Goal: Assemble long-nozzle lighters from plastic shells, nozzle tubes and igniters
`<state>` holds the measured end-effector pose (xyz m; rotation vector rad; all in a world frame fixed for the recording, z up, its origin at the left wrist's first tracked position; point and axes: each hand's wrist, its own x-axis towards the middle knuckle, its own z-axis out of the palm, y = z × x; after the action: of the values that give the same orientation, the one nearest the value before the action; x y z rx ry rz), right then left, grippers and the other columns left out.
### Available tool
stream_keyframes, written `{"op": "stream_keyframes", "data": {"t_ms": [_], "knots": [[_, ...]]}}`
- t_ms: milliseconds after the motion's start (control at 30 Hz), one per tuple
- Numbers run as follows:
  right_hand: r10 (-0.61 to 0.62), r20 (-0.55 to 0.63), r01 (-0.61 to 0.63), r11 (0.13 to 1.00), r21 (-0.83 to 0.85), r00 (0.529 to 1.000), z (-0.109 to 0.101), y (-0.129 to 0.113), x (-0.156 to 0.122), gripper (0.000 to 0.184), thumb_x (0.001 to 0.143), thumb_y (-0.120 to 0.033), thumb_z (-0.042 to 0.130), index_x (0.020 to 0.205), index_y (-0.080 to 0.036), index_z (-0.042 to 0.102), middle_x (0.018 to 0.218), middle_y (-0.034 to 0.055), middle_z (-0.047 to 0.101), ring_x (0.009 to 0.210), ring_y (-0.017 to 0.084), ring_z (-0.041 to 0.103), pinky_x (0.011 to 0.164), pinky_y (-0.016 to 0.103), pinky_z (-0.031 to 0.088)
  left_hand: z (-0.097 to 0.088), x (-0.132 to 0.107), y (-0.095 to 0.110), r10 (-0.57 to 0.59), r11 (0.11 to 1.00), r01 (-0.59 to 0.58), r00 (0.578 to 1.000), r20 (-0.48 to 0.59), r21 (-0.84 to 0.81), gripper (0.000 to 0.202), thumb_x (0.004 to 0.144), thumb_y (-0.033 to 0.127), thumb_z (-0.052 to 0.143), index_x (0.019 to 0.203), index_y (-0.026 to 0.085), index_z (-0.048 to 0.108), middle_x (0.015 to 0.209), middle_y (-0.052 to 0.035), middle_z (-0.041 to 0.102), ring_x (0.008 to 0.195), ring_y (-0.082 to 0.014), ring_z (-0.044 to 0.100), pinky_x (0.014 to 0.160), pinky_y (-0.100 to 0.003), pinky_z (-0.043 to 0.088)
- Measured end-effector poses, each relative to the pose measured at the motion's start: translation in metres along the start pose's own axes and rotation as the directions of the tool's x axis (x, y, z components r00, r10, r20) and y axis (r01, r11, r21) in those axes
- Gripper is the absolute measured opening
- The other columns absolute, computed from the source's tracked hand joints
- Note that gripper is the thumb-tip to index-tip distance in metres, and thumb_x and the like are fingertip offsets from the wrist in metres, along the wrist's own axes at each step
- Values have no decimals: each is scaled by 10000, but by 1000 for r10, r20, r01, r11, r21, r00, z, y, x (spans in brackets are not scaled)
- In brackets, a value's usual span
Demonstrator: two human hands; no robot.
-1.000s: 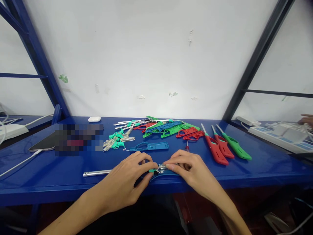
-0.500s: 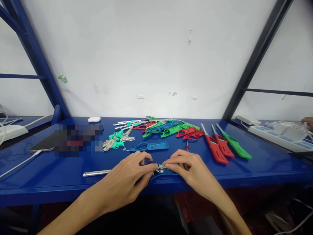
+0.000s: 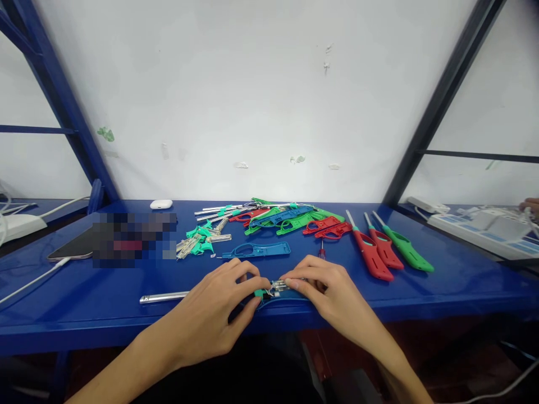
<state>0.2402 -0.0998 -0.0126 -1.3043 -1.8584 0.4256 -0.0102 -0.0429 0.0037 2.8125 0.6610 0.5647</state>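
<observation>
At the table's front edge lies a blue lighter half-shell point(image 3: 286, 300) with parts inside it, partly hidden by my fingers. My left hand point(image 3: 223, 306) is closed on its left end, thumb and index finger beside a green trigger point(image 3: 259, 293). A metal lighter tube point(image 3: 164, 297) sticks out to the left from under that hand. My right hand point(image 3: 330, 286) pinches a clear fuel tank point(image 3: 279, 285) at the shell's middle. Thin wires show between the two hands. Just beyond lies another blue half-shell point(image 3: 263, 250).
Clear tanks with green triggers point(image 3: 200, 240) lie in a heap at left, near metal tubes point(image 3: 219, 213). Behind are green, blue and red shells point(image 3: 290, 219). A small screwdriver point(image 3: 322, 252) and several whole lighters point(image 3: 370, 252) lie right. A phone point(image 3: 71, 245) charges at left.
My left index finger and thumb have parted slightly, so the green trigger now shows between them. My right hand stays at the clear tank. The view has shifted a little.
</observation>
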Motion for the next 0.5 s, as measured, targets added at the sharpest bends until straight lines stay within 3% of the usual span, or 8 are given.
{"op": "stream_keyframes", "data": {"t_ms": [500], "knots": [[-19, -3, 19, 998, 57, 1000, 1, 0, 0, 217, 1044, -275, 636, 1093, -358, 831, 972, -27, 738, 842, 130, 661, 719, 254, 450, -1, -2, 1, -5, 1000, 4, 1000, -5, -11, 367, 1054, 195, 436, 1366, 303, 598, 1224, -61, 623, 1080, -242, 593, 947, -430, 523]]}}
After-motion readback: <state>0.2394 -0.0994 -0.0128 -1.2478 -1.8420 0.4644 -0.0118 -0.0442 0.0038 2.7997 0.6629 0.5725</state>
